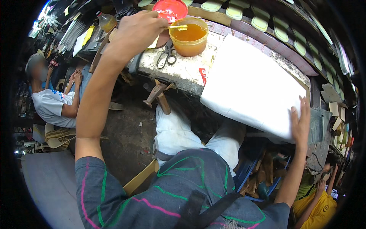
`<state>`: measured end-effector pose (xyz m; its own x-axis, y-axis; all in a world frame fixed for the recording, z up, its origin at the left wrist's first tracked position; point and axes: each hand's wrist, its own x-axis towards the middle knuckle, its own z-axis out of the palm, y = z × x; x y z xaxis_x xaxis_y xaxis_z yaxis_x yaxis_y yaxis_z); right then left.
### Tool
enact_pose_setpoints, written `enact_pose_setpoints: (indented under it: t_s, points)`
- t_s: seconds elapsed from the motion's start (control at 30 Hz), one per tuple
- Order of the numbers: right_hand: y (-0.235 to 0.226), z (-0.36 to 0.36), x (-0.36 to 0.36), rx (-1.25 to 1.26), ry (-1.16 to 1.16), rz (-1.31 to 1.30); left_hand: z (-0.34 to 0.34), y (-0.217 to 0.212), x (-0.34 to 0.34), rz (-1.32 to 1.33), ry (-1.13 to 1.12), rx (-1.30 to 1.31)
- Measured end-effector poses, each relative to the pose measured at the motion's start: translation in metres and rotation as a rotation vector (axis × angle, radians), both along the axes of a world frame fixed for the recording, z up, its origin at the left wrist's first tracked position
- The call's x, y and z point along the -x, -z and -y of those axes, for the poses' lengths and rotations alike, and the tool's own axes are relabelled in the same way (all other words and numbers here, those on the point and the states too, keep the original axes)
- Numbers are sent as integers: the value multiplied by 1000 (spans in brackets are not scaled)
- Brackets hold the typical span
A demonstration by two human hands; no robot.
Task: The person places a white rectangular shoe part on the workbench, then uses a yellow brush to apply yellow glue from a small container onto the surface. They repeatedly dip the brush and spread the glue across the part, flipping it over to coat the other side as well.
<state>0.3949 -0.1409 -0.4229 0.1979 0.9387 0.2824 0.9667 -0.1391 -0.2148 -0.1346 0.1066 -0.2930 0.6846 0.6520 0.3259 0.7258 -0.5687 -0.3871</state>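
At eleven o'clock the left hand (139,36) pinches a slim yellow brush (178,27) over the amber liquid in a round translucent plastic pot (189,49) at twelve; at three o'clock the right hand (300,124), fingers extended, rests on the edge of a large white sheet (251,87), centred toward two; black-handled metal scissors (167,57) lie at the pot's eight o'clock.

A slim, pale yellow brush (177,27) is extending sideways over an open, round translucent tub (189,49), which is holding amber liquid (193,34); whether the bristles are touching it is hard to tell. Right of the tub, a broad white sheet (253,86) is spreading across the worktop (187,73), its near edge overhanging.
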Motion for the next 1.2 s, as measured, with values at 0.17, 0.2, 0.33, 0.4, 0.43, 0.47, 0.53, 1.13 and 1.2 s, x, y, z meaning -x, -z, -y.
enact_pose_setpoints:
  t_s: [0.17, 0.2, 0.33, 0.4, 0.43, 0.47, 0.53, 1.13, 1.2]
  points:
    - [20, 15, 2, 198, 40, 144, -13, 1, -43, -212, -77, 26]
    - [16, 17, 5, 264, 65, 150, -14, -4, -47, -227, -119, 93]
    - [4, 33, 25, 294, 63, 159, -14, -40, -29, -172, -128, 265]
    - [5, 40, 30, 282, 72, 146, -11, -53, -15, -34, -67, 200]
    - [6, 43, 31, 277, 76, 146, -8, -56, -9, 66, -66, 229]
    - [8, 46, 32, 263, 89, 155, -5, -57, -3, 200, -39, 219]
    - [11, 51, 32, 227, 70, 115, 1, -53, 3, 353, 96, 213]
    - [6, 47, 5, 182, 129, 141, 103, 21, -87, 943, -5, 712]
    - [11, 49, 3, 131, 107, 140, 104, 48, -115, 741, 45, 473]
